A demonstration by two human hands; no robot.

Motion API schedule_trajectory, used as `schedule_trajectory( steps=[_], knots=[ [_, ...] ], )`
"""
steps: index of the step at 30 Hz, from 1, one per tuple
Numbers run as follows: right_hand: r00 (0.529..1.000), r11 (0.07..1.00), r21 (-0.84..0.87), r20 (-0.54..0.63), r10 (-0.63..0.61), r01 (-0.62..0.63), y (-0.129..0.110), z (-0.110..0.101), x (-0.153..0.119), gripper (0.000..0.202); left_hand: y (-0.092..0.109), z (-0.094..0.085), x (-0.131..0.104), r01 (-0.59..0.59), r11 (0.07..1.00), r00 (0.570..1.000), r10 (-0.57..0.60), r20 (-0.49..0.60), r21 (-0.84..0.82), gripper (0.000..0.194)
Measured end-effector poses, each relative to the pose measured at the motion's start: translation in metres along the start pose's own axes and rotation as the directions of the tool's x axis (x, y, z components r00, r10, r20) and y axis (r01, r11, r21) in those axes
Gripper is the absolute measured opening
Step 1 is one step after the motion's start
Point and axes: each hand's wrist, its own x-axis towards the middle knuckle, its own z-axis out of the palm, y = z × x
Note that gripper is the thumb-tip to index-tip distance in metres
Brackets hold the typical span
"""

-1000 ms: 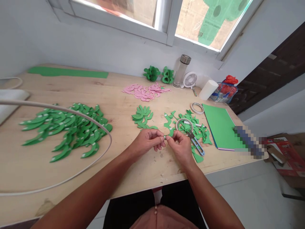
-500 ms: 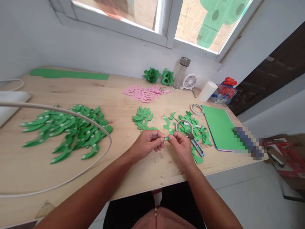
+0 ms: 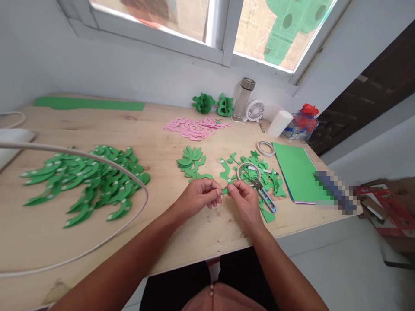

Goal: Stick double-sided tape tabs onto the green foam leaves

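Observation:
A curved green paper piece point(image 3: 225, 190) with a small white patch is held low over the table between my hands. My left hand point(image 3: 201, 196) pinches at its left end with thumb and forefinger. On the other side, my right hand point(image 3: 245, 199) grips it between thumb and fingers. Just beyond lies another wavy green piece point(image 3: 224, 167) with white patches. A small stack of green cutouts point(image 3: 191, 160) is past my left hand. Beside my right hand are blue-handled scissors point(image 3: 267, 199), a tape roll point(image 3: 239, 172) and green paper scraps point(image 3: 279, 186).
A large heap of green cutouts point(image 3: 97, 172) covers the left, with a pale cable point(image 3: 146, 203) curving before it. Pink cutouts point(image 3: 191, 128), green paper ornaments point(image 3: 203, 103), a glass bottle point(image 3: 241, 101) and a small fan point(image 3: 255, 110) stand farther back. Green sheets point(image 3: 296, 172) lie right.
Both hands stay close together on the green piece, which is tilted slightly differently and shows more of its length between the fingers. The view has shifted slightly.

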Motion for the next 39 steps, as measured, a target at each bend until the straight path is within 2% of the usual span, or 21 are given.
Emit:
schedule_trajectory(
  steps=[4,8,16,22,31,39],
  knots=[
    [0.998,0.991,-0.116,-0.012,-0.066,0.064,0.002,0.000,-0.003,0.024,0.002,0.000,0.000,-0.003,1.000,0.996,0.002,-0.090,-0.011,0.020],
    [0.984,0.946,-0.281,-0.022,-0.175,0.162,0.003,0.002,-0.008,0.021,0.001,-0.001,0.002,-0.014,0.993,0.984,-0.008,-0.175,-0.121,0.026],
    [0.962,0.871,-0.426,-0.003,-0.272,0.245,0.005,0.004,-0.017,0.019,-0.001,-0.001,0.002,-0.031,0.983,0.978,-0.008,-0.210,-0.183,0.029],
    [0.955,0.861,-0.432,0.006,-0.296,0.269,0.007,0.005,-0.018,0.020,-0.001,-0.002,0.002,-0.032,0.981,0.984,-0.003,-0.180,-0.191,0.024],
    [0.972,0.899,-0.379,0.006,-0.235,0.219,0.004,0.001,-0.021,0.021,0.003,0.000,0.000,0.006,0.979,0.990,-0.035,-0.139,-0.206,0.023],
    [0.972,0.889,-0.393,0.062,-0.228,0.234,-0.003,-0.001,-0.016,0.020,0.001,-0.001,0.001,-0.010,0.981,0.997,-0.005,-0.079,-0.195,0.021]
  ],
)
